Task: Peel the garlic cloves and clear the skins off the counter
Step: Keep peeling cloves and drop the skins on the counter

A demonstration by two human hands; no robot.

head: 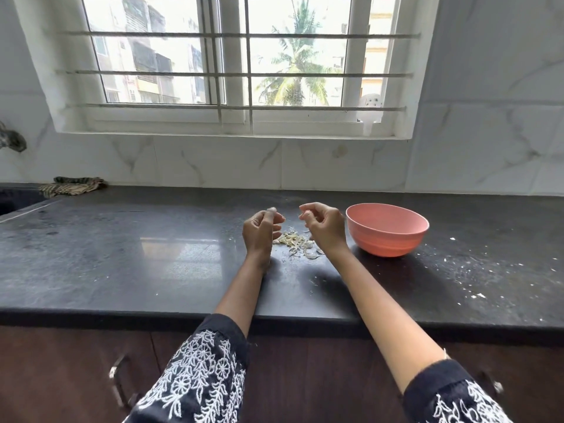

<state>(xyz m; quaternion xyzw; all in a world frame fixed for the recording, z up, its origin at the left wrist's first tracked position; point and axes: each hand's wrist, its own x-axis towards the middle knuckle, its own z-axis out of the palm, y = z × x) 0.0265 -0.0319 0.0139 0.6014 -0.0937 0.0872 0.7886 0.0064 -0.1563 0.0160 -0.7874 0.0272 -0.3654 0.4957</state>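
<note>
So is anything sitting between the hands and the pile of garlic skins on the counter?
Nothing visible does. The skins lie on the bare counter directly below and between the left hand and right hand. The pink bowl stands off to the right of the right hand, not in the path.

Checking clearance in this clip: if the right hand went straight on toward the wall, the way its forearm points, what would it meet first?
Probably nothing on the counter: the right hand passes left of the pink bowl, so the marble backsplash comes first. Depth is uncertain.
</note>
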